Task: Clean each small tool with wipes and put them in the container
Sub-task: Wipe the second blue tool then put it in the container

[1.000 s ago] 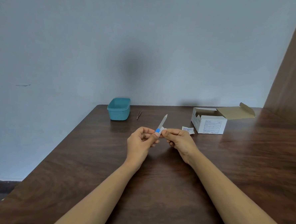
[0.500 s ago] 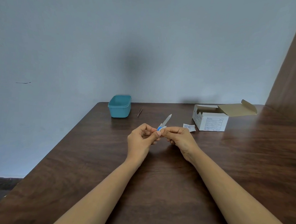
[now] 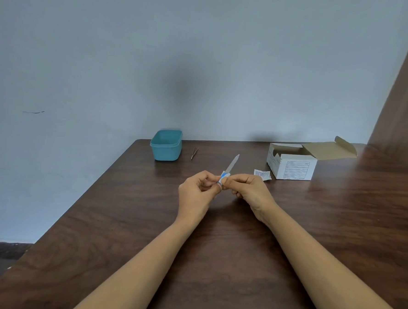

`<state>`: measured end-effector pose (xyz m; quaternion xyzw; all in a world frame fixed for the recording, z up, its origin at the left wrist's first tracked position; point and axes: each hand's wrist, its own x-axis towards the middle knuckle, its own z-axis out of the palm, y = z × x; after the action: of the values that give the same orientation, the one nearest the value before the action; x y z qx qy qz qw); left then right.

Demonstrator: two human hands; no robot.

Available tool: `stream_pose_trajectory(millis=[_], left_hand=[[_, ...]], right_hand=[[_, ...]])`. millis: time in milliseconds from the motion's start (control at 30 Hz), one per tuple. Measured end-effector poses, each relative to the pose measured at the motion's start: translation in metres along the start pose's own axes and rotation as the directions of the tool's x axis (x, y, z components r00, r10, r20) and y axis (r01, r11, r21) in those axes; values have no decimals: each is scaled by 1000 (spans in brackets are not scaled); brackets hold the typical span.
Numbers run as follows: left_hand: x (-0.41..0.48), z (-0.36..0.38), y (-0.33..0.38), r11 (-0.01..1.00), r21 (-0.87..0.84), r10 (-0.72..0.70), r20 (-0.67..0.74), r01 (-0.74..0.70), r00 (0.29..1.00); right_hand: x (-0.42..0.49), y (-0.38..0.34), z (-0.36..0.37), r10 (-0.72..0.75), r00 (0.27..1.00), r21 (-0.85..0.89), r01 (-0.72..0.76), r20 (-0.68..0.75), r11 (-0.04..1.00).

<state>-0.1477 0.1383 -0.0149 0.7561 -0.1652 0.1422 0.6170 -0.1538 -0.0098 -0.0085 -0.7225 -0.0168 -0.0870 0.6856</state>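
Two bare hands meet over the middle of the brown wooden surface in my head view, the only one I have. My left hand has its fingers curled and pinches the blue handle end of a small nail file. The grey blade points up and away, tilted to the right, clear of the surface. My right hand is curled too and pinches a small white wipe against the file just above the handle, so the fingertips of both hands nearly touch there. How far the wipe wraps round the file I cannot tell. A teal container stands open at the far left corner of the surface, close to the wall, well apart from the file. Just right of it, not touching it, a pair of tweezers lies flat. At the far right stands a white cardboard box with its lid flap thrown back. A small printed packet lies just beside the box's near left corner, beyond my right knuckles.
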Motion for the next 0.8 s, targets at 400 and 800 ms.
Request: stream_pose_trajectory(millis=[400,800], left_hand=[[2,1,2,984,-111,-142,-24,139,990],[16,-15,6,807,-442,-298,268,392,916]], right_hand=[[0,-5,0,56,998,137,-50,-37,989],[-9,-11,9,-30,952,-107,65,303,992]])
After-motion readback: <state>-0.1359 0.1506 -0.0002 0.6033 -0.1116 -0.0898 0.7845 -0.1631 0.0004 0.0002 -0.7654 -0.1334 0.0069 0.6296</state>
